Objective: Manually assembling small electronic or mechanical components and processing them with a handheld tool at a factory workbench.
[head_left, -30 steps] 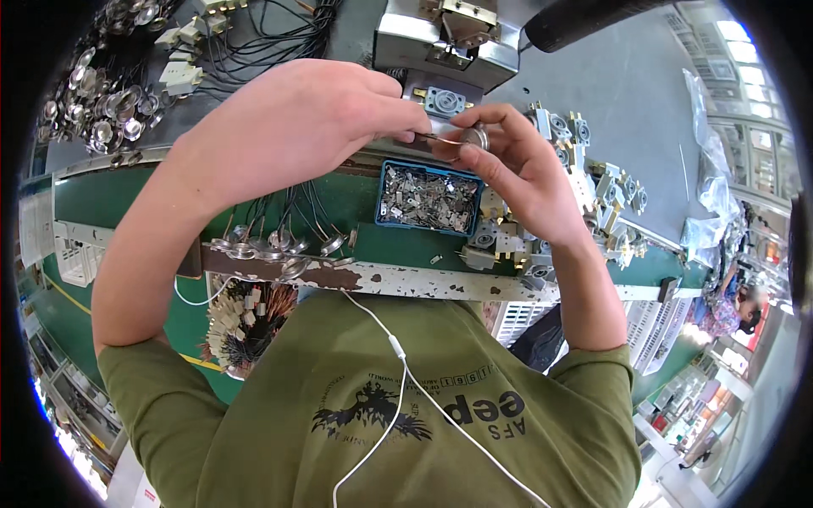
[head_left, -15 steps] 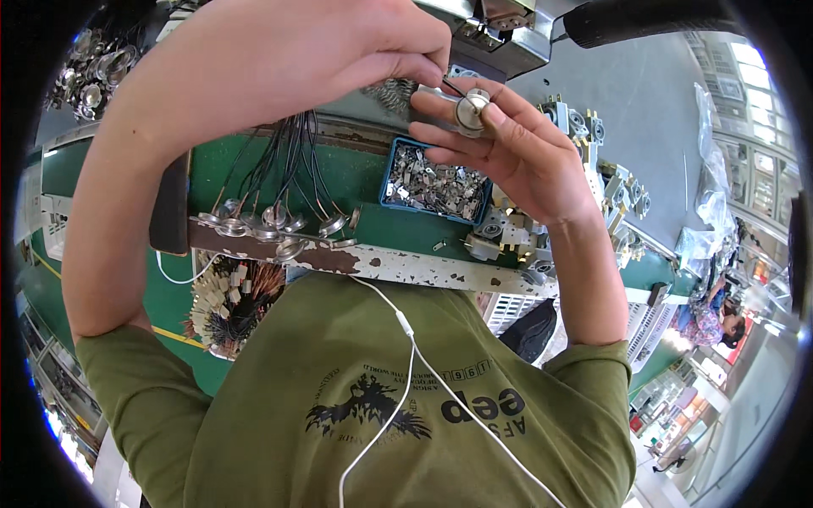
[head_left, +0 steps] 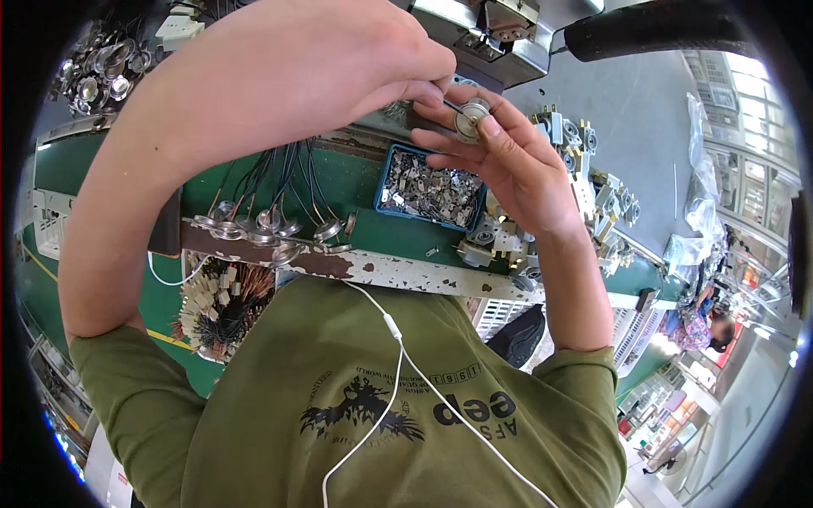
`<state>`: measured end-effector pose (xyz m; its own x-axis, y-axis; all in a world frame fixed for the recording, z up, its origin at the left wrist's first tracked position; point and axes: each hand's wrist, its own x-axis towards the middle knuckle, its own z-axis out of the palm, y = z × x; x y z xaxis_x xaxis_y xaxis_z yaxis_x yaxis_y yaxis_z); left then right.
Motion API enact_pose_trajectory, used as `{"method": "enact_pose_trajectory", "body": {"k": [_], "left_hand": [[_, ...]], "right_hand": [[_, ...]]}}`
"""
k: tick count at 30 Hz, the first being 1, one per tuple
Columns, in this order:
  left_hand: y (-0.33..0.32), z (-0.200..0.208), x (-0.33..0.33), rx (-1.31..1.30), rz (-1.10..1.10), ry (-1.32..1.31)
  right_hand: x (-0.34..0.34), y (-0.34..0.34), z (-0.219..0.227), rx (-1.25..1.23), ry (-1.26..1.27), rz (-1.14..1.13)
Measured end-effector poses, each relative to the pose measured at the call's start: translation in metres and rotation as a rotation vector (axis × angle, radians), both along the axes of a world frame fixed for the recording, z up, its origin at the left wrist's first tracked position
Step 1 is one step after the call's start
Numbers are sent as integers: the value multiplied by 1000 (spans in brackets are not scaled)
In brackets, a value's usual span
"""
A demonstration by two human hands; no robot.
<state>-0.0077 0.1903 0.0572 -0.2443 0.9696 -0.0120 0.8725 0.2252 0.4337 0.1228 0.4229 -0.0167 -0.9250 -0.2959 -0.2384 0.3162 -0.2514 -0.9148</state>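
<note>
My right hand pinches a small round metal cap-like part between thumb and fingers, its other fingers spread out behind. A short dark wire runs from the metal part up to my left hand, whose thumb and fingers close on its end. Both hands are raised above the bench, over a blue tray filled with small metal terminals. Left of the tray, several round metal parts with black wires lie along the bench's near edge.
White-and-metal assemblies stand right of the tray. A metal fixture stands at the far side beside a thick black tube. Loose round metal parts pile up far left. Bundled wires with white connectors hang below the edge.
My view has shifted slightly. Both hands keep their hold, and the metal part is tilted a little differently in my right fingers.
</note>
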Motion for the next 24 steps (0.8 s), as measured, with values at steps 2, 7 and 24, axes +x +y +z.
{"method": "enact_pose_trajectory", "body": {"k": [2,7,24], "left_hand": [[2,-13,7,132,84,115],[3,-15,8,143,84,140],[7,-51,12,308,19,290]], "right_hand": [[2,-1,0,-18,-33,-19],[2,1,-2,55,-4,-62],[5,-3,22,261,198,-266]]}}
